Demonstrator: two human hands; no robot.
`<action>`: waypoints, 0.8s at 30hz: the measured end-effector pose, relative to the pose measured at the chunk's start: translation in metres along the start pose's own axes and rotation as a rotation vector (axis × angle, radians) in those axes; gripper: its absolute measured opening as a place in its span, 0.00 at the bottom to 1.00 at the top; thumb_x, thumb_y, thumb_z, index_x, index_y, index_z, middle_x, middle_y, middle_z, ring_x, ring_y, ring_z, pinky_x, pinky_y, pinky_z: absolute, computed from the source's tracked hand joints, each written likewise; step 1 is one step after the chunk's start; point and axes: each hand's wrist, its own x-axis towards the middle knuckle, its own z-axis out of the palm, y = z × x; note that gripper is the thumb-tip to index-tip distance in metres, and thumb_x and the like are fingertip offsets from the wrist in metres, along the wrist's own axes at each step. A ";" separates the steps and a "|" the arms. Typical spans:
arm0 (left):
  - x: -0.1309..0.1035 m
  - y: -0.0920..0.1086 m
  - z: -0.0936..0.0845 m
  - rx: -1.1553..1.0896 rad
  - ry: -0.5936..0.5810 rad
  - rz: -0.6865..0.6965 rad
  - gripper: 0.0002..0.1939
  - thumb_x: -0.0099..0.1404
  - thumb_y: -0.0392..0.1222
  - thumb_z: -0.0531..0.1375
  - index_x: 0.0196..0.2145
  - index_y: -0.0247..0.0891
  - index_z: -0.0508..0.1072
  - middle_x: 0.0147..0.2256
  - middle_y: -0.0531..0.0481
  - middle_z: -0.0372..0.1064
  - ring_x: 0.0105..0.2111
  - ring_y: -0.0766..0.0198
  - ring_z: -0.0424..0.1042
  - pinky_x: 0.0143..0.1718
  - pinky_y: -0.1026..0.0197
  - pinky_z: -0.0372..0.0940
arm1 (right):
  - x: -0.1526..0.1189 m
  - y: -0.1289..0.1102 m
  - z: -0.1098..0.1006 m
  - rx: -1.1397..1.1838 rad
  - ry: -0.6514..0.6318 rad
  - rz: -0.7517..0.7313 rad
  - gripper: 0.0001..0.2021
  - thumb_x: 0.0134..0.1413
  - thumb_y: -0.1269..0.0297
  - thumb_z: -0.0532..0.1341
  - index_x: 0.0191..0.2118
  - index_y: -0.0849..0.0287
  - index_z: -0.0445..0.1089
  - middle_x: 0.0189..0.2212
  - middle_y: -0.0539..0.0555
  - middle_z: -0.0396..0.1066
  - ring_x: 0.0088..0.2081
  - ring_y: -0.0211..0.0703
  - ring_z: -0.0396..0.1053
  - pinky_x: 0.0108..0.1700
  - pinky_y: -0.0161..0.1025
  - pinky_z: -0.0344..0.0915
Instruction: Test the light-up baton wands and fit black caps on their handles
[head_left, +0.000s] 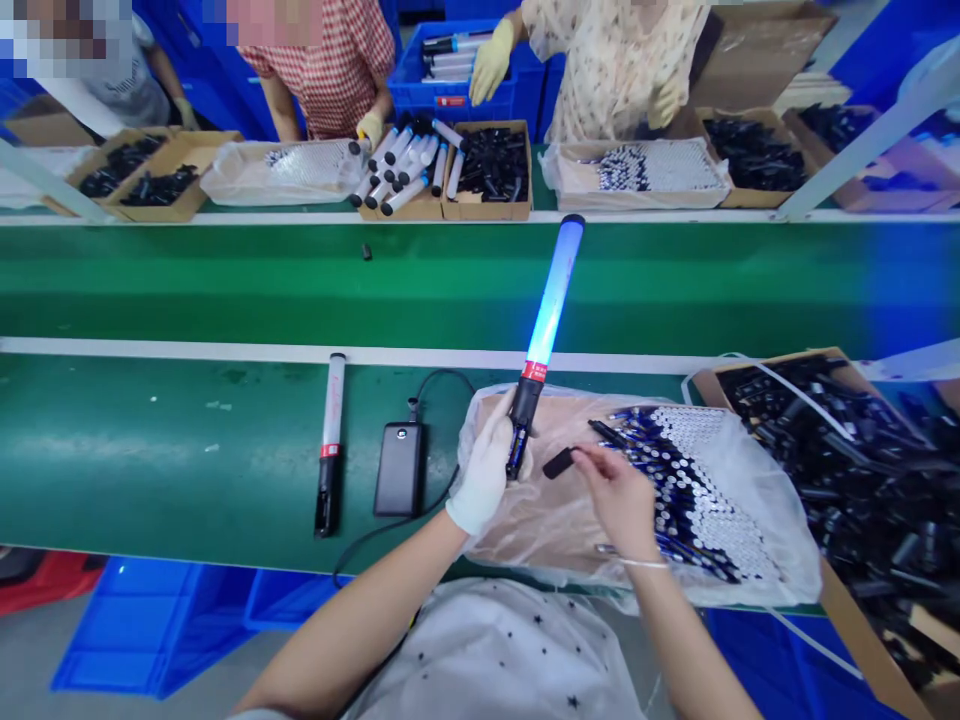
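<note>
Above the lined box [780,560], the gloved left hand [486,470] grips a lit wand [546,330] upright, base exposed; right hand [611,490] fingers pinch a black cap [559,462] beside it.

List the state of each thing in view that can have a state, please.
Light stick: lit blue, held tilted by left hand.
Black cap: off the stick, pinched by right hand.
Second stick: unlit, lying flat on the green table.
Power bank: cable plugged in.
Box of black parts: open, full.
</note>
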 end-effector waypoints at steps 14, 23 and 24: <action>0.003 0.004 0.012 -0.015 -0.057 0.045 0.30 0.72 0.54 0.45 0.65 0.37 0.57 0.65 0.49 0.54 0.66 0.61 0.52 0.68 0.56 0.45 | 0.016 -0.090 -0.025 0.067 -0.082 -0.369 0.07 0.59 0.62 0.62 0.39 0.55 0.76 0.35 0.49 0.76 0.33 0.36 0.71 0.38 0.32 0.67; 0.013 0.010 0.014 0.041 -0.016 0.081 0.27 0.72 0.52 0.46 0.64 0.39 0.61 0.63 0.50 0.58 0.65 0.66 0.53 0.67 0.64 0.47 | 0.031 -0.083 -0.019 0.049 -0.116 -0.418 0.05 0.60 0.65 0.62 0.39 0.55 0.76 0.36 0.49 0.75 0.36 0.35 0.72 0.42 0.32 0.68; 0.014 0.011 0.013 0.061 -0.012 0.083 0.27 0.72 0.52 0.46 0.64 0.39 0.61 0.63 0.51 0.59 0.64 0.67 0.54 0.66 0.65 0.47 | 0.034 -0.081 -0.018 0.056 -0.122 -0.409 0.05 0.60 0.65 0.61 0.40 0.55 0.75 0.36 0.49 0.75 0.37 0.35 0.72 0.42 0.32 0.68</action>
